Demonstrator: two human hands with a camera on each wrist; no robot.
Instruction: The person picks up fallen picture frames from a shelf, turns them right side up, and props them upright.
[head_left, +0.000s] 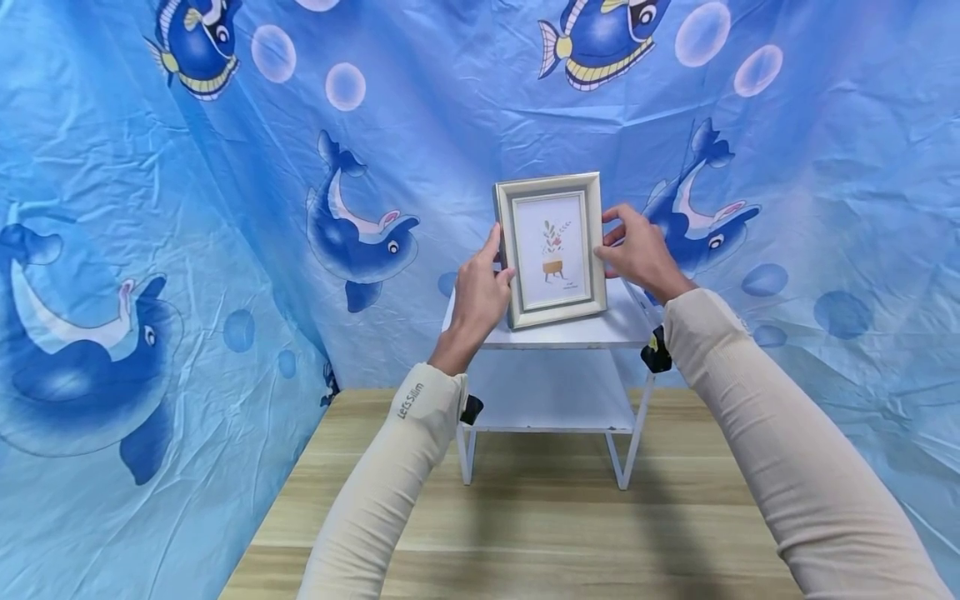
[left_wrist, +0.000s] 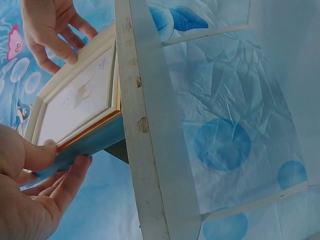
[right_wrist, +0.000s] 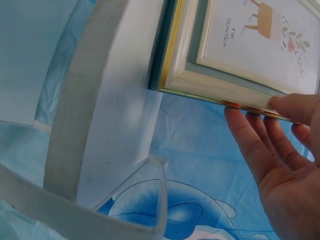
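A cream and silver picture frame (head_left: 595, 217) stands upright, leaning slightly back, on the white side table (head_left: 558, 336). Behind its sheet with a printed potted plant (head_left: 552, 250), a dark stand flap (left_wrist: 119, 150) shows in the left wrist view. My left hand (head_left: 480, 292) grips the frame's left edge, thumb at the front border and fingers toward the back. On the opposite edge my right hand (head_left: 639, 252) pinches the frame between thumb and fingers. In the right wrist view, the frame's bottom edge meets the tabletop (right_wrist: 120, 105).
The side table has a lower shelf (head_left: 547, 392) and thin white metal legs (head_left: 626, 467). It stands on a wood-grain floor (head_left: 547, 533). A blue curtain (head_left: 435, 150) printed with dolphins and fish hangs behind and along both sides.
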